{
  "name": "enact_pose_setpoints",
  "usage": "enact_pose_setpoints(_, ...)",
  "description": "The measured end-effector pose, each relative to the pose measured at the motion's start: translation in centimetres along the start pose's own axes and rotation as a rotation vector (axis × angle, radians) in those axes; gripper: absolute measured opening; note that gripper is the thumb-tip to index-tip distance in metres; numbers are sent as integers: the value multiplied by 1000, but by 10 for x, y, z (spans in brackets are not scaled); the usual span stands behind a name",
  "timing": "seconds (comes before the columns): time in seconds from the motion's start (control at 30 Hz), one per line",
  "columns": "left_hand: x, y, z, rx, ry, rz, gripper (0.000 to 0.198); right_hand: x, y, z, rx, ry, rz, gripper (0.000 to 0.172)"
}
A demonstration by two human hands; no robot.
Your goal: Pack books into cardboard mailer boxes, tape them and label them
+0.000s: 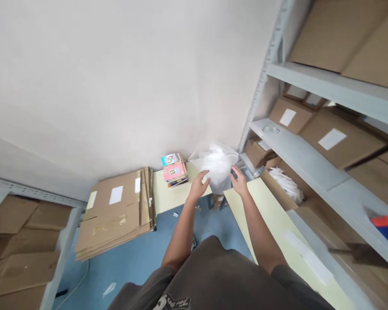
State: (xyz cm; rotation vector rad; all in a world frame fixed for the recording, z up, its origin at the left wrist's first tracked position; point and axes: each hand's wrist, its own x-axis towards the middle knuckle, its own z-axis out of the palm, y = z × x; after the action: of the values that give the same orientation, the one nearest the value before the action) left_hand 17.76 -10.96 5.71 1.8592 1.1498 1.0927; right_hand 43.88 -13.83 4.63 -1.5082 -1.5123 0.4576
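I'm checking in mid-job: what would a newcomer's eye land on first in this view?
A crumpled white plastic bag stands out in the far corner, between the left hand and right hand. Left of it lies a stack of flattened cardboard boxes; on the right, grey metal shelves hold labelled cartons.

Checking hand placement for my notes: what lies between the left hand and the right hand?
A bunched white plastic bag lies between the left hand and the right hand, in the head view.

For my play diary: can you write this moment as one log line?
left hand: on plastic bag | right hand: on bag | nearby: booklets, flat cardboard
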Motion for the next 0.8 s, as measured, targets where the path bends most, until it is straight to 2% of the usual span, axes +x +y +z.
enact_pose_setpoints(0.13, 3, -62, -91, 23, 95, -73, 44, 34, -39, 104, 21, -107, -25, 56)
enact_pose_setpoints(0.23, 1, -101, -148, 8, 181, -149, 44, 58, -63, 171, 34, -178, -23, 57)
enact_pose_setpoints(0.33, -4, -132, -191, -24, 264, -218, 44, 76, -79, 226, 25, -232, -50, 58)
enact_pose_setpoints(0.4, -6, -151, -210, -33, 318, -266, 45, 85, -83, 256, -5, -282, -68, 59)
enact_pose_setpoints(0.47, -7, -169, -219, -26, 370, -345, 45, 89, -82, 281, -70, -352, -50, 60)
enact_pose_setpoints(0.53, -7, -187, -220, -7, 402, -452, 45, 89, -77, 302, -164, -444, -15, 60)
enact_pose_setpoints(0.7, -4, -219, -200, -28, 328, -653, 47, 79, -61, 342, -452, -737, 36, 69)
enact_pose_setpoints(0.8, 5, -232, -187, -18, 277, -760, 51, 68, -56, 362, -570, -814, 18, 74)
